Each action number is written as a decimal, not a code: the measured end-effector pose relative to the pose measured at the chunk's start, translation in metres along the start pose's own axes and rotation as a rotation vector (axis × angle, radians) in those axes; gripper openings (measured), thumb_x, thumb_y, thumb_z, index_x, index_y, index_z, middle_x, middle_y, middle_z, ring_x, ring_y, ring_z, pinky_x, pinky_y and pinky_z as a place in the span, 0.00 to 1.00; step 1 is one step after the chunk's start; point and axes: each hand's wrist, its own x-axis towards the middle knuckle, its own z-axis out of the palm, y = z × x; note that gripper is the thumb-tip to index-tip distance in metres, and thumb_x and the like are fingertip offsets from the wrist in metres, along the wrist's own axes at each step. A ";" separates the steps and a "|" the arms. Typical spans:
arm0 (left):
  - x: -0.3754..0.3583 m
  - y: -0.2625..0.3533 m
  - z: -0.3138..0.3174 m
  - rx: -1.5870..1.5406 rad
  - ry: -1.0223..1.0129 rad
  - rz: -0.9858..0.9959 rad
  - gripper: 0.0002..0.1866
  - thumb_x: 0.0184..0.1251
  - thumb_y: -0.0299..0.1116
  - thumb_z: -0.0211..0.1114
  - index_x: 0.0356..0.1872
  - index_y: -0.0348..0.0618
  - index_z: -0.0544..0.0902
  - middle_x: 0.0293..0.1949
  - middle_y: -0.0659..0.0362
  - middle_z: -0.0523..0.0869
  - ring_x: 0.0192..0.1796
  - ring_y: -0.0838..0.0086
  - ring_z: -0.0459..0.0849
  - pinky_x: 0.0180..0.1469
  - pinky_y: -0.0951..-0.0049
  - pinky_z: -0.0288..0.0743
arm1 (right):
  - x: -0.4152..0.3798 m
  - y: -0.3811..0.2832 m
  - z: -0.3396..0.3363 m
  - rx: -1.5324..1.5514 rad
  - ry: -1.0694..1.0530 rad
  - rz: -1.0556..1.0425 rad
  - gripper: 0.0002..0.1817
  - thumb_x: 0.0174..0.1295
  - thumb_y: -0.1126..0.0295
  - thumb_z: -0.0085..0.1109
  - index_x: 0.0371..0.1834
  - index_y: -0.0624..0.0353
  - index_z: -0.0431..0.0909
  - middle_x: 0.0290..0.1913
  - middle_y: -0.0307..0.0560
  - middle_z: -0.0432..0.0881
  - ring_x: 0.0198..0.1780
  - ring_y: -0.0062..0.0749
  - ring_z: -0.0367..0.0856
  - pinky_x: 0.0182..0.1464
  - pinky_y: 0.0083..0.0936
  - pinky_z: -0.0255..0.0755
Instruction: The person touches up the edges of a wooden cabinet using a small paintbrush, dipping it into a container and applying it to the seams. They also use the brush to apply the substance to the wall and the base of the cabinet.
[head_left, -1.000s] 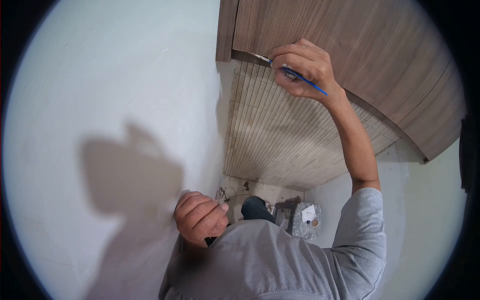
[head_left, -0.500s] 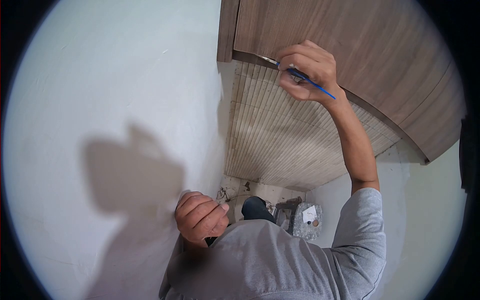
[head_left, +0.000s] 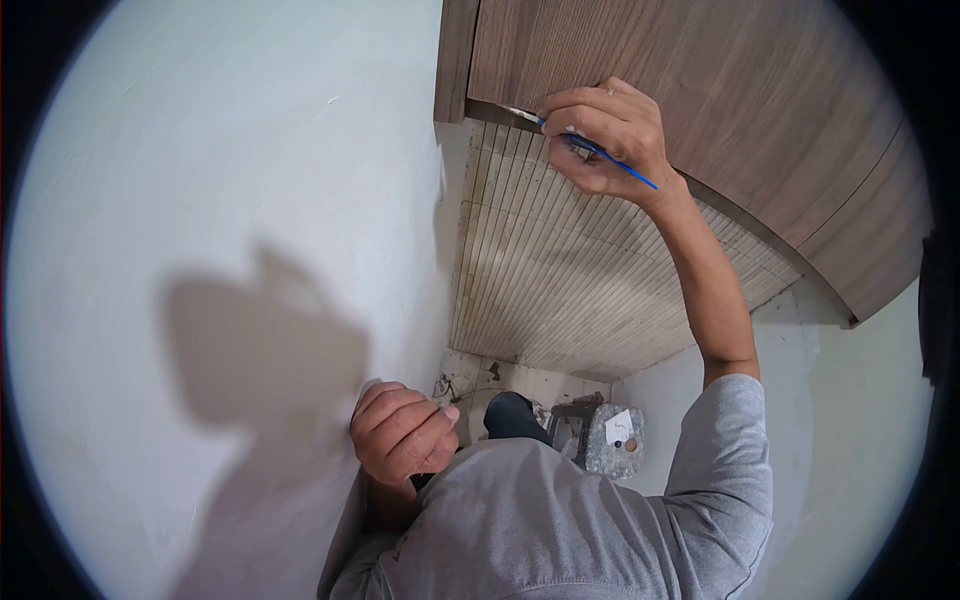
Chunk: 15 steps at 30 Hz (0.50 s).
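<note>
My right hand (head_left: 610, 140) is closed around a slim blue-handled paintbrush (head_left: 640, 178). The brush's pale tip meets the lower edge of a brown wood-grain cabinet door (head_left: 700, 90), near its left corner. The handle's end slants down toward my wrist. Low down, my left hand (head_left: 403, 432) is closed with fingers curled, close beside the white wall (head_left: 270, 180). What is inside that fist, if anything, is hidden.
Below the cabinet is a ribbed beige tile panel (head_left: 560, 250). On the floor stands a speckled grey stool-like object (head_left: 612, 460) with a white paper (head_left: 618, 426) on it. Wires and scraps (head_left: 450, 385) lie near the wall.
My right hand and the paintbrush have shifted slightly left along the door's lower edge. My left hand stays in nearly the same place.
</note>
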 end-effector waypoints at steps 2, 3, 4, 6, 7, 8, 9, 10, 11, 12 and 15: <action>0.000 0.001 0.000 0.001 -0.012 -0.021 0.11 0.47 0.21 0.66 0.34 0.46 0.88 0.27 0.63 0.83 0.27 0.70 0.83 0.27 0.69 0.73 | 0.000 0.000 0.001 -0.008 0.002 -0.002 0.10 0.44 0.76 0.70 0.30 0.49 0.84 0.35 0.30 0.89 0.30 0.21 0.82 0.32 0.23 0.69; 0.000 0.002 -0.001 0.004 -0.018 -0.026 0.11 0.47 0.21 0.66 0.34 0.46 0.88 0.27 0.63 0.83 0.27 0.70 0.83 0.27 0.69 0.74 | 0.000 0.000 0.001 -0.012 0.003 -0.003 0.10 0.44 0.76 0.70 0.30 0.49 0.84 0.35 0.29 0.89 0.30 0.21 0.82 0.32 0.23 0.69; 0.000 0.002 -0.001 0.007 -0.024 -0.030 0.11 0.47 0.21 0.66 0.33 0.46 0.88 0.27 0.63 0.83 0.27 0.70 0.83 0.28 0.69 0.74 | 0.000 0.000 0.001 -0.023 -0.003 0.001 0.10 0.44 0.76 0.70 0.30 0.49 0.84 0.35 0.29 0.89 0.30 0.21 0.82 0.32 0.23 0.69; 0.000 0.002 -0.002 0.014 -0.030 -0.035 0.11 0.46 0.21 0.66 0.33 0.46 0.88 0.27 0.63 0.83 0.27 0.69 0.83 0.28 0.69 0.74 | 0.000 0.000 0.000 -0.045 -0.017 0.008 0.10 0.44 0.76 0.70 0.30 0.49 0.84 0.36 0.29 0.89 0.30 0.21 0.82 0.32 0.23 0.69; 0.000 0.002 -0.002 0.017 -0.030 -0.034 0.11 0.46 0.21 0.66 0.33 0.46 0.88 0.27 0.63 0.83 0.27 0.69 0.83 0.28 0.69 0.75 | 0.000 0.000 0.001 -0.038 -0.009 0.005 0.10 0.44 0.76 0.70 0.30 0.49 0.84 0.36 0.29 0.89 0.30 0.21 0.82 0.32 0.23 0.69; 0.000 0.002 -0.002 0.020 -0.030 -0.033 0.11 0.46 0.20 0.66 0.33 0.46 0.88 0.28 0.63 0.83 0.27 0.69 0.83 0.28 0.69 0.75 | 0.001 0.000 0.001 -0.032 -0.002 0.002 0.10 0.44 0.76 0.70 0.30 0.49 0.84 0.36 0.29 0.89 0.30 0.21 0.82 0.32 0.23 0.70; 0.000 0.002 -0.001 0.019 -0.028 -0.031 0.11 0.46 0.20 0.67 0.33 0.46 0.88 0.27 0.63 0.83 0.27 0.69 0.83 0.28 0.69 0.75 | 0.001 0.000 0.001 -0.025 0.005 -0.001 0.10 0.44 0.76 0.70 0.30 0.49 0.84 0.36 0.29 0.89 0.30 0.21 0.82 0.32 0.23 0.70; -0.001 0.002 -0.001 0.018 -0.026 -0.029 0.11 0.46 0.20 0.67 0.33 0.46 0.88 0.27 0.63 0.83 0.27 0.69 0.83 0.28 0.68 0.75 | 0.001 0.000 0.001 -0.028 -0.001 0.001 0.10 0.45 0.76 0.70 0.30 0.49 0.84 0.36 0.29 0.90 0.30 0.21 0.82 0.32 0.23 0.70; -0.001 0.002 -0.001 0.017 -0.024 -0.028 0.11 0.46 0.20 0.67 0.33 0.46 0.87 0.27 0.63 0.83 0.27 0.69 0.83 0.28 0.68 0.75 | 0.000 0.000 0.001 -0.032 -0.008 0.003 0.10 0.45 0.76 0.70 0.30 0.49 0.84 0.36 0.30 0.90 0.30 0.21 0.82 0.32 0.23 0.70; -0.001 0.002 -0.001 0.008 -0.028 -0.017 0.11 0.47 0.20 0.66 0.33 0.44 0.87 0.27 0.61 0.83 0.27 0.68 0.83 0.28 0.67 0.75 | -0.001 0.000 0.001 -0.035 -0.015 0.005 0.10 0.45 0.76 0.70 0.31 0.49 0.84 0.36 0.30 0.90 0.30 0.21 0.83 0.32 0.23 0.71; 0.001 0.001 -0.002 -0.010 -0.037 0.008 0.09 0.49 0.19 0.64 0.33 0.41 0.86 0.26 0.58 0.83 0.26 0.66 0.82 0.26 0.66 0.76 | -0.002 0.001 0.001 -0.034 -0.011 -0.009 0.10 0.45 0.76 0.70 0.31 0.49 0.84 0.36 0.31 0.90 0.31 0.21 0.83 0.33 0.23 0.72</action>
